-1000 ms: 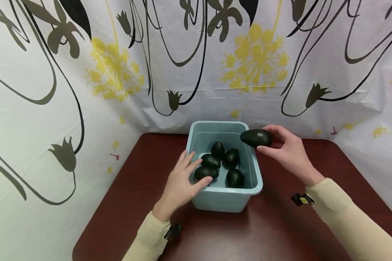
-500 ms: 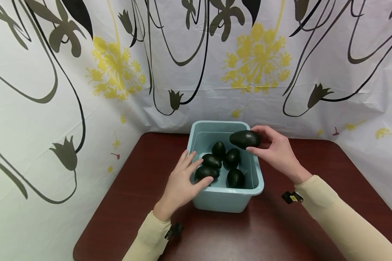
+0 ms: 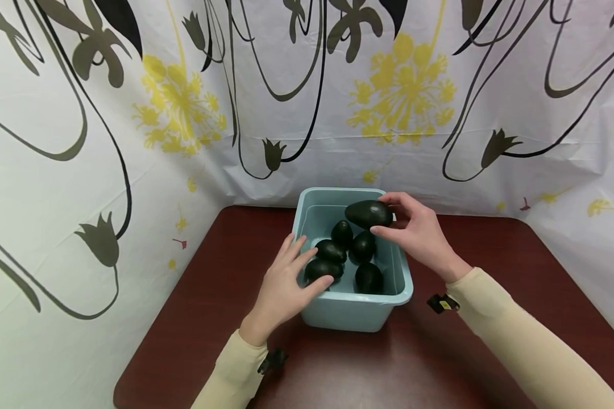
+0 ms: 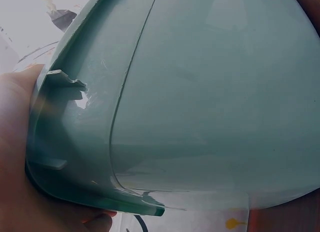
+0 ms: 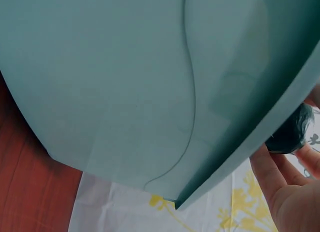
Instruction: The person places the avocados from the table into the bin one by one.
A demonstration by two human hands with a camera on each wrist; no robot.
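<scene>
My right hand (image 3: 414, 230) holds a dark green avocado (image 3: 368, 214) between thumb and fingers, over the back right part of a light blue plastic bin (image 3: 355, 313). Several more avocados (image 3: 330, 251) lie inside that bin, on its bottom. My left hand (image 3: 281, 289) rests at the bin's front left rim with its fingers spread and fairly straight. In the left wrist view the bin's outer wall (image 4: 215, 102) fills most of the picture, the left hand at its rim. The right wrist view shows the held avocado (image 5: 290, 134) just beyond the rim, partly hidden.
The bin stands on a dark red-brown table (image 3: 194, 324) with rounded corners. Behind and to the sides hangs a white cloth (image 3: 307, 130) printed with grey and yellow flowers. A small black camera (image 3: 442, 303) sits at the right wrist, another (image 3: 273, 362) at the left.
My right hand has moved left with the avocado, from the bin's right rim to over its inside. The left hand and the avocados in the bin have stayed put.
</scene>
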